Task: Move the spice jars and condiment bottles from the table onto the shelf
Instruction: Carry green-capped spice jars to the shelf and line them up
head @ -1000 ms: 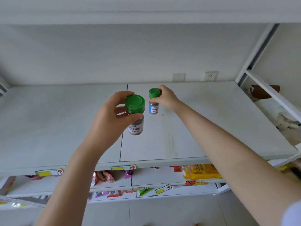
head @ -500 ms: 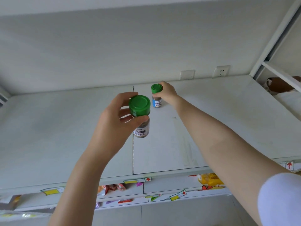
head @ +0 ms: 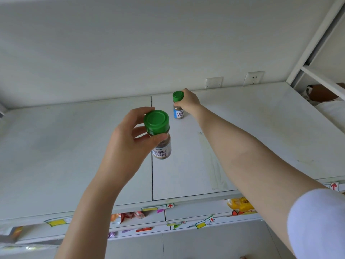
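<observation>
1. Spice jar with the blue label: upright, seemingly down on the shelf, just right of the shelf seam and far back along it; pinched at its green cap by the right grip.
2. Second spice jar: in the air over the seam, nearer its front end; clasped at the lid by the left grip, curled round it.
3. Confirm a flat footing before loosening the right grip; lift straight off, no nudging.
4. Then lower the second jar just left of the seam, off the groove.
5. Against a second ago: first jar further back and lower; second jar hardly shifted.
</observation>
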